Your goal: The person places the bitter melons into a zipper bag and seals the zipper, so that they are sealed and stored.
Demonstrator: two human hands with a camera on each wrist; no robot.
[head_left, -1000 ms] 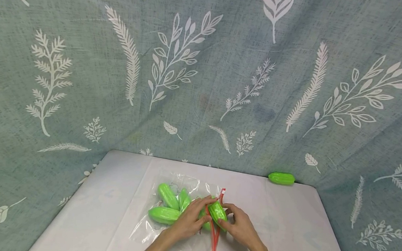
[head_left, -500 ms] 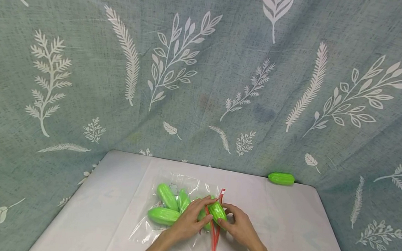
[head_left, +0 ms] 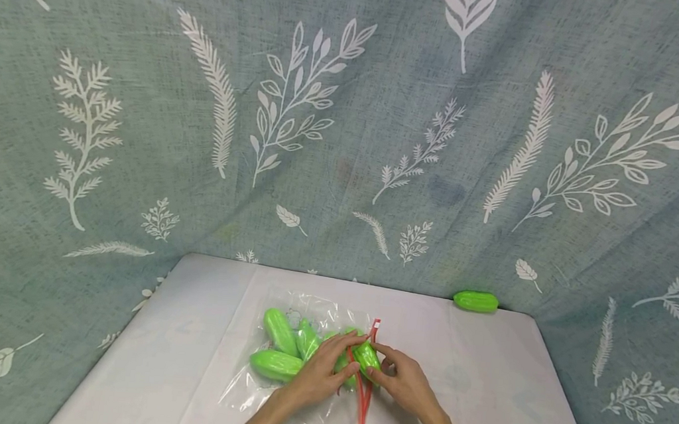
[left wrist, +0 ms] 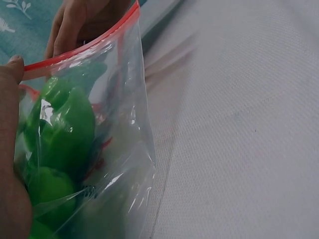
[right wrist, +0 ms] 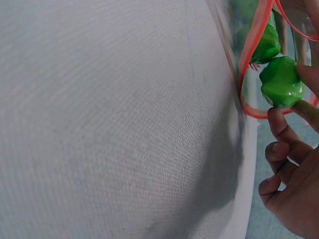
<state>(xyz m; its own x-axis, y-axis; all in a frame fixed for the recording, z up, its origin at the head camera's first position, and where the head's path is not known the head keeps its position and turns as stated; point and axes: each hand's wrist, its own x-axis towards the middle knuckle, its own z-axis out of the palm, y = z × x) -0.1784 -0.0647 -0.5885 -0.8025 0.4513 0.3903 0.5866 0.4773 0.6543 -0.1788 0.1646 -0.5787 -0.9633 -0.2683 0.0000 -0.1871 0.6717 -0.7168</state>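
Note:
A clear zip bag [head_left: 323, 414] with a red zip strip [head_left: 363, 413] lies on the table, its mouth toward the right. Several green cucumbers [head_left: 276, 365] lie inside. My left hand [head_left: 324, 370] rests over the bag near its mouth; the left wrist view shows the thumb [left wrist: 15, 67] holding the red edge. At the opening, my right hand [head_left: 409, 380] pinches another cucumber [head_left: 367, 356] between thumb and fingers. In the right wrist view, the end of this cucumber [right wrist: 281, 82] sits within the red-rimmed mouth, with a further green one behind it.
A single cucumber [head_left: 475, 301] lies at the table's far right edge. The white-covered table [head_left: 482, 383] meets a grey-green leaf-patterned cloth [head_left: 333, 138] at the back and on both sides.
The cucumber in my right hand has moved slightly left, deeper into the bag's mouth, and the right fingers have shifted on it. Cucumbers inside have shifted slightly. My left hand stays almost still.

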